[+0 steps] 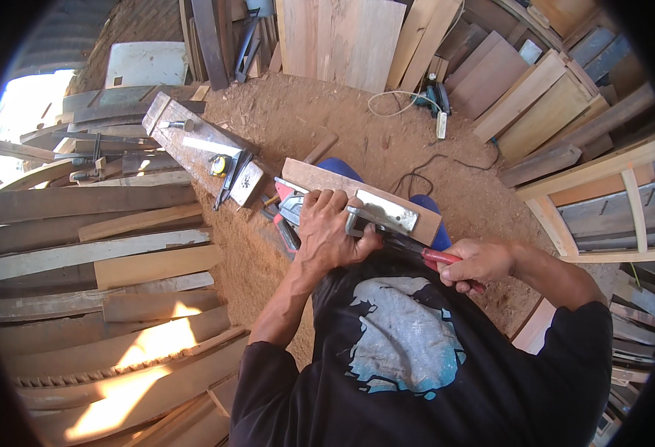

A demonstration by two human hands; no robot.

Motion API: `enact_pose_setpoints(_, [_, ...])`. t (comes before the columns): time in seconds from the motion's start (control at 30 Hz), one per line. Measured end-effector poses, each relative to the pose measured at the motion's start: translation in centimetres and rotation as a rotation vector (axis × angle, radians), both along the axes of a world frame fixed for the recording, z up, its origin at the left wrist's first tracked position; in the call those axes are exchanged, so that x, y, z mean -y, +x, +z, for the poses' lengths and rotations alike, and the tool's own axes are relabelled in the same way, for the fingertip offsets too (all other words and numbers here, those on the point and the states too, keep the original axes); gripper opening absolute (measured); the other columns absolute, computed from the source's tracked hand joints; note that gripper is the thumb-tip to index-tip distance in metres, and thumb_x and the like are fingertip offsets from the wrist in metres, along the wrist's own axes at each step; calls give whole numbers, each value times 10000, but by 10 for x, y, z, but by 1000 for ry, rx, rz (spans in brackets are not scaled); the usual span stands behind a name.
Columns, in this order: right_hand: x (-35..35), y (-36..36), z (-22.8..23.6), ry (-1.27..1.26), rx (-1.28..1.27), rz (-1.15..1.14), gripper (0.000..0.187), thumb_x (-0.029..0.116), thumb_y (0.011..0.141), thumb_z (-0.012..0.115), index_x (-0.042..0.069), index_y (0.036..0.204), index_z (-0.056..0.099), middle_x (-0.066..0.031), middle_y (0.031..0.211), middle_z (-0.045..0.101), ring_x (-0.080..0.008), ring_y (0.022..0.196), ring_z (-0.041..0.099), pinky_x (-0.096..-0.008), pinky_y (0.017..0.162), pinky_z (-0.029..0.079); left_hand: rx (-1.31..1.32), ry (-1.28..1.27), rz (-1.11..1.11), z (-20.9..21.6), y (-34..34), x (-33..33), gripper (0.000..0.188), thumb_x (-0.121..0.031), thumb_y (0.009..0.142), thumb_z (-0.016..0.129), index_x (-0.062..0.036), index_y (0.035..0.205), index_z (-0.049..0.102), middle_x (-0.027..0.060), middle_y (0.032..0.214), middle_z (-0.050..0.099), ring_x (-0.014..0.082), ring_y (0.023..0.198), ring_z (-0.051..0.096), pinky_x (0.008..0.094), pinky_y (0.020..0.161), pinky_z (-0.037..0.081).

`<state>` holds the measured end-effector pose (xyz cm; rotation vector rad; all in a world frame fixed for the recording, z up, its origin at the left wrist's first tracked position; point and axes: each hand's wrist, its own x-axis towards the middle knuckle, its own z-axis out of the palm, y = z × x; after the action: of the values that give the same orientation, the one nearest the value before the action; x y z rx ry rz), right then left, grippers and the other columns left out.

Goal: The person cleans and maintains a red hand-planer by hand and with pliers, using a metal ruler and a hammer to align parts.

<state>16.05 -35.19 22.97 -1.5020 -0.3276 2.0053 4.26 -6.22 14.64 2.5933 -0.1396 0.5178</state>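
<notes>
My right hand (476,264) is closed round the red handles of pliers (437,258), whose dark jaws point left toward a metal bracket (354,222). My left hand (335,229) is closed over a red and grey tool with a metal plate; its exact kind is partly hidden by the hand. The bare metal plate (388,211) lies along a wooden board (417,220) in front of my lap. The tool's red and grey body (290,208) shows left of my knuckles. Where the pliers' jaws end is hard to make out near my left thumb.
To the left stands a wooden bench (201,138) with a hammer (178,125), a yellow tape measure (220,165) and a black clamp-like tool (234,179). Stacked planks (119,257) fill the left side. A teal power tool (437,97) with a cord sits on the sawdust-covered floor (305,104).
</notes>
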Motion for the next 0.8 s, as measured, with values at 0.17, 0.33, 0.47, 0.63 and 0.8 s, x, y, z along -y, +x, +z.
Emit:
enact_pose_setpoints(0.17, [4,-5,-5,-9,-43,-64,298,368,1029,628,92,939,560,8,718,573,-94,584,570,-260,510,471,-10,-2,-11,3,-1,1,425,-430,704,725,-69,927,704,112,816,586,308,813,593,455,858,417])
enact_pose_setpoints(0.33, [5,-6,-5,-11,-73,-82,281,354,1037,619,93,946,566,8,717,576,-92,591,580,-255,512,479,-5,-2,-13,2,-2,0,419,-420,696,729,-70,926,699,106,824,572,304,813,584,453,855,415])
enact_pose_setpoints(0.47, [6,-6,-8,9,-101,-102,280,353,1038,616,88,956,576,6,720,583,-95,591,583,-257,510,480,4,-20,-4,2,-3,0,411,-407,690,733,-73,926,697,104,832,567,304,807,578,452,851,416])
enact_pose_setpoints(0.63, [10,-7,-13,-17,-241,-192,286,353,1042,634,74,992,592,-10,766,611,-101,629,610,-266,523,497,7,-29,-5,0,-3,-1,408,-400,691,735,-71,929,699,106,832,568,308,811,583,457,852,419])
enact_pose_setpoints(0.8, [9,-10,-14,12,-310,-298,296,341,1037,649,52,1039,587,-38,899,642,-107,701,636,-289,567,544,18,-32,-15,-1,-2,-3,404,-393,696,730,-66,932,701,114,833,571,323,815,594,459,851,424])
